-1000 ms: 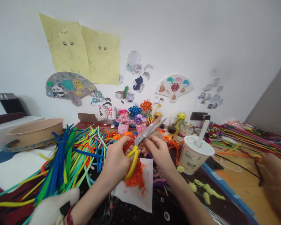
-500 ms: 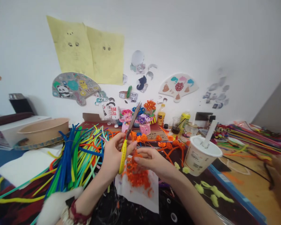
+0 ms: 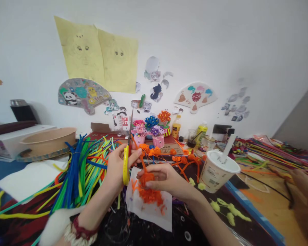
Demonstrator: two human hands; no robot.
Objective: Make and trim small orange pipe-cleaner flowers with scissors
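Note:
In the middle of the head view, my left hand (image 3: 116, 167) is closed around yellow-handled scissors (image 3: 125, 167), their blades pointing up. Its thumb and fingertips are also close to an orange pipe cleaner (image 3: 143, 163) that rises from my right hand (image 3: 166, 178). My right hand pinches the lower part, a fuzzy orange pipe-cleaner piece (image 3: 146, 177); its exact shape is partly hidden by the fingers. Beneath lies white paper (image 3: 164, 222) with a heap of orange fuzz clippings (image 3: 151, 198).
Bundled coloured pipe cleaners (image 3: 77, 171) spread at left. Behind stand pots of pipe-cleaner flowers (image 3: 158, 140) and orange flower pieces (image 3: 177, 158). A lidded cup with a straw (image 3: 215, 174) is right of my hands. At far right, another person's hand (image 3: 304, 181) is over the wooden table.
My left hand and the scissors have moved slightly left, with the blades now more upright. Both hands have drawn apart a little, and more of the orange pipe cleaner shows between them.

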